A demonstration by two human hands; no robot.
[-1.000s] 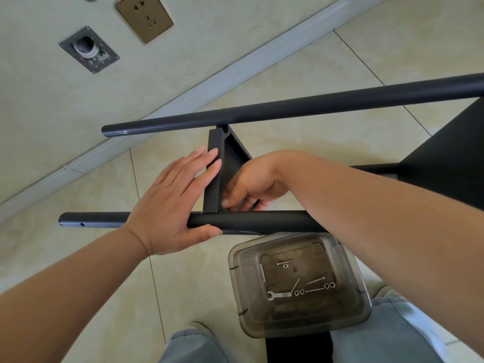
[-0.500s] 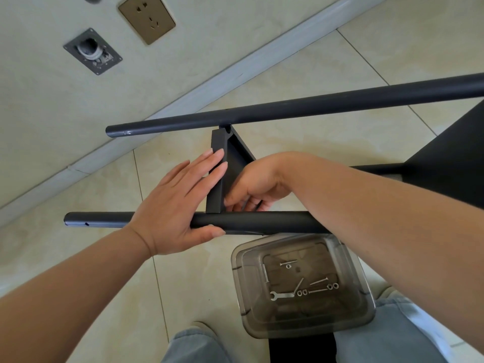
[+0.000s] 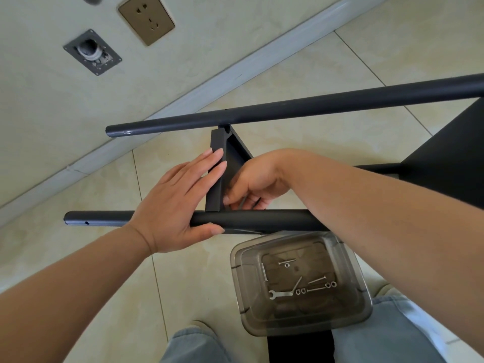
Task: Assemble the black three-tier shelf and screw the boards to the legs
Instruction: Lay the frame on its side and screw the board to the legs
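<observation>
My left hand (image 3: 178, 203) lies flat, steadying the board (image 3: 217, 176) between both legs (image 3: 251, 221); my right hand (image 3: 251, 184) pinches something small at the joint — I judge further tiers remain.

The near leg (image 3: 262, 220) was a round tube with a smooth, matt black coat, and the far leg (image 3: 301, 107) above it had the same finish, chipped pale at its left end. Between them the board (image 3: 217, 176) looked flat, matt black, its surface even. Just below the near leg stood a bin (image 3: 301, 320) of smoky, see-through plastic with a glossy sheen; inside it lay bright metal screws (image 3: 315, 280), washers (image 3: 300, 291) and a small shiny wrench (image 3: 279, 294). The floor (image 3: 78, 258) under it was polished beige tile. Pale blue denim trousers (image 3: 387, 334) showed beside the bin.
</observation>
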